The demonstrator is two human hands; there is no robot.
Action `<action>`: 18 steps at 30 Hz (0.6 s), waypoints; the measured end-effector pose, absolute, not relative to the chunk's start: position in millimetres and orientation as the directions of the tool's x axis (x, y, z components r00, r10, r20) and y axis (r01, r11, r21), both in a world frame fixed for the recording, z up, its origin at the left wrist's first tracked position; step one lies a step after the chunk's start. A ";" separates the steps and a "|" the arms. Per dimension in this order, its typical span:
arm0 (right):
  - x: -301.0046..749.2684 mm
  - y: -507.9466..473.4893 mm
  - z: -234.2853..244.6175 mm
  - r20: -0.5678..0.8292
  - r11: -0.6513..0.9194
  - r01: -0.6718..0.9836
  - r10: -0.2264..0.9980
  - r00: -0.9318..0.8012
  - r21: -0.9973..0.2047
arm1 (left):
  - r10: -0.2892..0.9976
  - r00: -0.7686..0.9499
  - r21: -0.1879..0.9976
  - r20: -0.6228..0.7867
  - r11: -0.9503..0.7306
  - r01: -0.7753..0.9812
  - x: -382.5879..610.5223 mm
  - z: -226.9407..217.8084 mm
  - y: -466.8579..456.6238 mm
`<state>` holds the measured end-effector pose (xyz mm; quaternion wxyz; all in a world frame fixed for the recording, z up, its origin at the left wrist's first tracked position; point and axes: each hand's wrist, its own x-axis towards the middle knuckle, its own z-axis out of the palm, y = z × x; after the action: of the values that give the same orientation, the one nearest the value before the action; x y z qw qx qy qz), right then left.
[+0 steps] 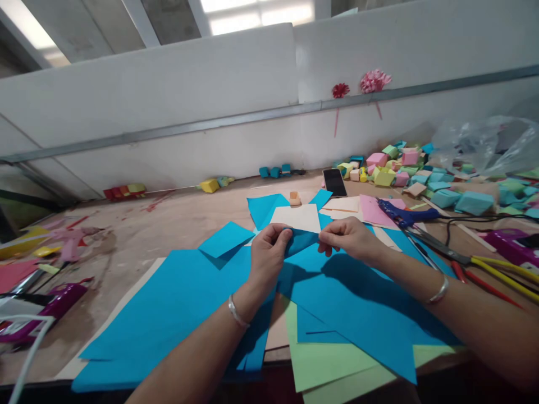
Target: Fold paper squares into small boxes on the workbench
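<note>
A small piece of blue paper (304, 242) is stretched between my two hands above the table. My left hand (270, 249) pinches its left end between thumb and fingers. At its right end, my right hand (346, 237) grips the corner with closed fingertips. Directly behind lies a cream paper piece (297, 216), with a small peach folded paper shape (294, 198) just beyond it. Large blue sheets (177, 314) spread beneath my wrists, over light green sheets (324, 362). A loose blue square (225, 242) lies left of my left hand.
Scissors (455, 255) with yellow handles and a blue glue gun (415, 215) lie at the right. Behind them are a phone (334, 183) and a heap of folded paper boxes (442, 185). At the left sit a pink glue gun (72, 241) and a purple device (54, 311).
</note>
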<state>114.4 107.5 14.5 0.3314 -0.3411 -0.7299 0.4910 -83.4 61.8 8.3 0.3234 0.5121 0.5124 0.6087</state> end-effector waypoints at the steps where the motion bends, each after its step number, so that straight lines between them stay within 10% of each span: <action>1: 115.6 109.9 14.3 0.126 0.282 0.193 0.810 -0.572 -0.940 | 0.914 -0.269 0.950 0.304 -0.270 0.159 -84.3 9.0 62.1; 11: 111.0 98.9 12.1 0.565 0.745 0.313 0.657 -0.499 -0.589 | 0.846 -0.067 0.736 0.530 -0.419 0.533 -81.5 9.5 55.5; 18: 104.2 90.4 12.6 0.599 0.777 0.253 0.613 -0.515 -0.576 | 0.835 0.101 0.655 0.541 -0.493 0.572 -76.4 0.3 49.1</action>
<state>104.2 90.4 12.6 0.4200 -0.2566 -0.8438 0.2137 -76.4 49.1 0.3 0.1413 0.7284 0.4831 0.4648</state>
